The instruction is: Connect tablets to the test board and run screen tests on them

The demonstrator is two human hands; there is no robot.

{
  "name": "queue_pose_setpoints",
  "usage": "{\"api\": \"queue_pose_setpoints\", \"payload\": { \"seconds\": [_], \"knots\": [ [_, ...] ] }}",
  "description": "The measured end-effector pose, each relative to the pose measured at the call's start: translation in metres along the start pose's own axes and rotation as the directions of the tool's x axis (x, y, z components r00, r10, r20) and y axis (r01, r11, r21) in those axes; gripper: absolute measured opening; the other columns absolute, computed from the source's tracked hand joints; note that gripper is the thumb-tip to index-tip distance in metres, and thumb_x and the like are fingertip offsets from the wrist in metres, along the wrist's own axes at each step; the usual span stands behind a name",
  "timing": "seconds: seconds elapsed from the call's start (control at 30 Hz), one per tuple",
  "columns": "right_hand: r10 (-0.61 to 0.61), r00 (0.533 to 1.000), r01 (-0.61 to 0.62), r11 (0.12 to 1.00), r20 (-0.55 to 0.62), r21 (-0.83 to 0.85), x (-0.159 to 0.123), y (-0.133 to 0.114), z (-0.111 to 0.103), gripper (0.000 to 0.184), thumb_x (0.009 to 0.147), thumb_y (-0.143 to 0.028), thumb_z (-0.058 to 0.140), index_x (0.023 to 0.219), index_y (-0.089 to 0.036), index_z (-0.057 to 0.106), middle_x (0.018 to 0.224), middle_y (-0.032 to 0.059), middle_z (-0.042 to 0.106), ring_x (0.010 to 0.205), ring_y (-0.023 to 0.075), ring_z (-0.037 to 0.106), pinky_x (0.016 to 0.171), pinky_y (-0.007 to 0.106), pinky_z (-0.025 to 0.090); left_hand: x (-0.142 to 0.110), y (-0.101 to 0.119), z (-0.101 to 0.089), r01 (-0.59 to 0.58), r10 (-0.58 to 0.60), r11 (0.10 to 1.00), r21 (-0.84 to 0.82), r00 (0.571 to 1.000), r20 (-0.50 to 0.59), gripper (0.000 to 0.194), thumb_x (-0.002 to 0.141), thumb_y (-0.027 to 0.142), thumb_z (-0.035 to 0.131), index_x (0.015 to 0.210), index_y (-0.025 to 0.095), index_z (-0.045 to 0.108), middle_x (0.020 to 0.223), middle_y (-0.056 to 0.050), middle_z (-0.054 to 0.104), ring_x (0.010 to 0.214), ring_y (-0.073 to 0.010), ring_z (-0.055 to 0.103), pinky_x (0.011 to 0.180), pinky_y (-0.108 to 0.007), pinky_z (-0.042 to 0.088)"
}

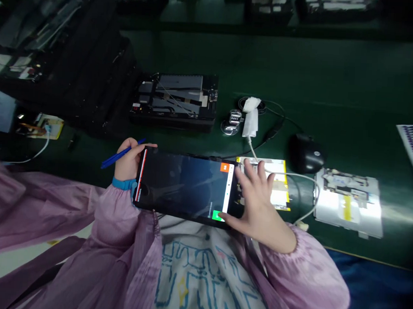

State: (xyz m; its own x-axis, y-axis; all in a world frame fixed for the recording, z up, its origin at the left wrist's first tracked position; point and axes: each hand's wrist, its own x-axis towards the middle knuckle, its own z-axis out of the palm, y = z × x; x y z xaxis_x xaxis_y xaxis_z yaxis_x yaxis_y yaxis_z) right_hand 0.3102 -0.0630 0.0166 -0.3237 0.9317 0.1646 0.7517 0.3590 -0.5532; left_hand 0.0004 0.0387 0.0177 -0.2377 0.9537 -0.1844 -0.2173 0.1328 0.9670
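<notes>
A green work mat (335,78) carries, near its front edge, a dark tablet (184,183) with a lit screen, held level over the person's lap and overhanging that edge; to its right lie a silver metal back cover (349,203) and a black mouse (305,153), and farther back a black tray of parts (176,100). The left hand (128,162) grips the tablet's left end, fingers curled, with a blue pen (118,155) pinched between them. The right hand (256,194) rests spread and unclenched on the tablet's right end, thumb touching the green on-screen button (218,215).
</notes>
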Motion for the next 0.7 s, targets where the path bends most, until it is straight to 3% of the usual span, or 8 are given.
{"api": "queue_pose_setpoints", "payload": {
  "seconds": [0.1,0.17,0.23,0.37,0.53,0.7],
  "knots": [
    [0.183,0.963,-0.135,0.964,-0.198,0.231,0.001,0.023,-0.008,0.074,0.083,-0.043,0.057,0.144,-0.021,0.022,0.135,0.0170,0.043,0.126,0.0330,0.043,0.102,0.056,0.035,-0.001,0.003,0.002,-0.004,0.004,1.000,0.016,1.000,-0.006,0.029,0.066,0.016,0.063,0.065,0.020,0.034,0.072,-0.003,0.072,0.064,-0.0196,0.069,0.057,-0.027,0.052],
    [0.307,0.912,-0.238,0.936,-0.273,0.259,0.003,0.039,-0.010,0.060,0.086,-0.040,0.054,0.137,-0.020,0.031,0.116,0.0137,0.055,0.107,0.0270,0.056,0.093,0.047,0.044,-0.001,0.004,0.002,0.002,-0.002,1.000,0.026,1.000,-0.017,0.029,0.066,0.016,0.063,0.065,0.020,0.034,0.072,-0.003,0.071,0.064,-0.0199,0.068,0.057,-0.028,0.052],
    [0.326,0.902,-0.295,0.944,-0.282,0.148,0.006,0.051,-0.008,0.054,0.084,-0.042,0.056,0.130,-0.018,0.038,0.109,0.0131,0.060,0.103,0.0284,0.058,0.091,0.048,0.043,-0.001,0.005,0.002,0.011,-0.010,0.999,0.031,1.000,-0.024,0.029,0.065,0.015,0.063,0.065,0.020,0.034,0.071,-0.002,0.070,0.063,-0.0205,0.068,0.057,-0.029,0.052],
    [0.241,0.943,-0.265,0.961,-0.231,-0.081,0.012,0.059,0.003,0.050,0.086,-0.043,0.053,0.126,-0.017,0.040,0.118,0.0149,0.062,0.110,0.0320,0.056,0.094,0.051,0.036,0.001,0.006,-0.001,0.021,-0.020,0.999,0.032,0.999,-0.028,0.030,0.065,0.016,0.064,0.064,0.020,0.034,0.069,-0.002,0.070,0.064,-0.0214,0.068,0.057,-0.029,0.052],
    [0.189,0.961,-0.237,0.941,-0.204,-0.243,0.014,0.054,0.005,0.046,0.088,-0.039,0.049,0.126,-0.015,0.041,0.116,0.0149,0.063,0.109,0.0321,0.057,0.095,0.053,0.033,0.001,0.005,-0.001,0.028,-0.027,0.999,0.040,0.999,-0.027,0.031,0.064,0.017,0.065,0.064,0.020,0.034,0.067,-0.001,0.069,0.062,-0.0204,0.068,0.055,-0.028,0.051],
    [0.170,0.970,-0.214,0.936,-0.172,-0.281,0.013,0.050,0.002,0.042,0.092,-0.033,0.041,0.130,-0.015,0.040,0.118,0.0148,0.061,0.113,0.0307,0.054,0.105,0.063,0.017,0.001,0.006,0.001,0.009,-0.008,0.999,0.031,0.999,-0.038,0.031,0.063,0.017,0.065,0.063,0.019,0.035,0.066,-0.001,0.068,0.067,-0.0208,0.069,0.061,-0.029,0.052]
  ]
}}
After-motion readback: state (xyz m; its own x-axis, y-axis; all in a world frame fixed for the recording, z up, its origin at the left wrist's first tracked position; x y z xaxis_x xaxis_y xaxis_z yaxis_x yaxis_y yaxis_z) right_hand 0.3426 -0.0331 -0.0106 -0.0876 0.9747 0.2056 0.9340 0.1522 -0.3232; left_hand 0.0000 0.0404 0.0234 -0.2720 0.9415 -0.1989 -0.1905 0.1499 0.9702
